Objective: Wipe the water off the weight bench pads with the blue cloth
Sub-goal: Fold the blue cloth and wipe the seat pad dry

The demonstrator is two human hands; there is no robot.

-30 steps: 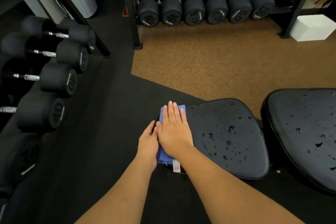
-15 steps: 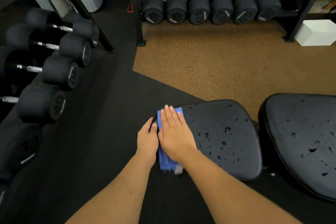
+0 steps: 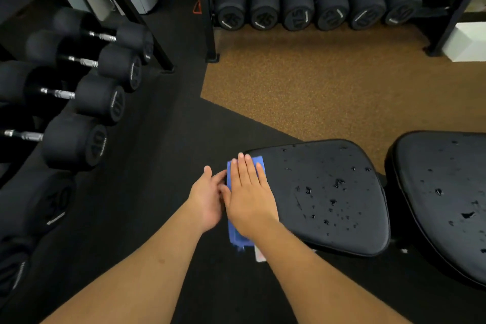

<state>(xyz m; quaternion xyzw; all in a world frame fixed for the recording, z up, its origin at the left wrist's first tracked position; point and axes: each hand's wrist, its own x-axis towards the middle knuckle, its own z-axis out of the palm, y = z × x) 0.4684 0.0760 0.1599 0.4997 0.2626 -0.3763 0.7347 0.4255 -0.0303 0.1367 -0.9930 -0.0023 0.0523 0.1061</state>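
Blue cloth (image 3: pixel 259 160), black pad (image 3: pixel 328 192)

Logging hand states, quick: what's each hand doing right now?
Left hand: open, fingertips at the cloth's edge.
Right hand: open, pressed flat on the cloth.

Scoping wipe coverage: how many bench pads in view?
2. Centre pad, blue cloth on its left end; right pad at the frame edge, partly cut off. Both wet; more may be out of view.
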